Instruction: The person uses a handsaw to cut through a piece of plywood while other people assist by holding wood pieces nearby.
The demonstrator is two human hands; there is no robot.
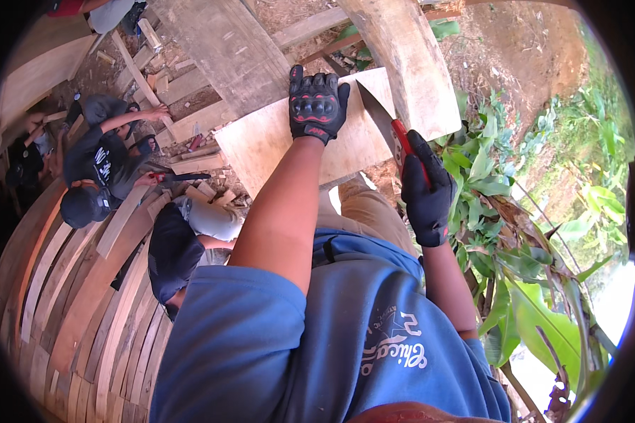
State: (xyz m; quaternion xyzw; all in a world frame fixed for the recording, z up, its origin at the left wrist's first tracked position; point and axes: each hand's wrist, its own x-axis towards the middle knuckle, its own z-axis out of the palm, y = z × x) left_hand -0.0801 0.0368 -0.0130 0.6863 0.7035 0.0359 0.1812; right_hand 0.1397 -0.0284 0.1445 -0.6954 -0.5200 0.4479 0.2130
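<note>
My left hand (pixel 319 106), in a black glove with red trim and hard knuckle pads, presses on a pale wooden board (pixel 261 151). Its fingers bend over the board's far edge, where their tips are hidden. In my right hand (pixel 428 194), also gloved in black, is the red handle of a handsaw (pixel 379 106). The saw's dark, tapering blade points away from me and lies over the right part of the board. Whether its teeth are in the wood, I cannot tell.
Beyond the board lie a wide grey plank (pixel 222 53) and a pale slab (pixel 409 63). Two people, one in a dark cap (pixel 85 206) and one in a dark shirt (pixel 173 247), work at left near stacked planks (pixel 85 317). Leafy plants (pixel 487 162) crowd the right side.
</note>
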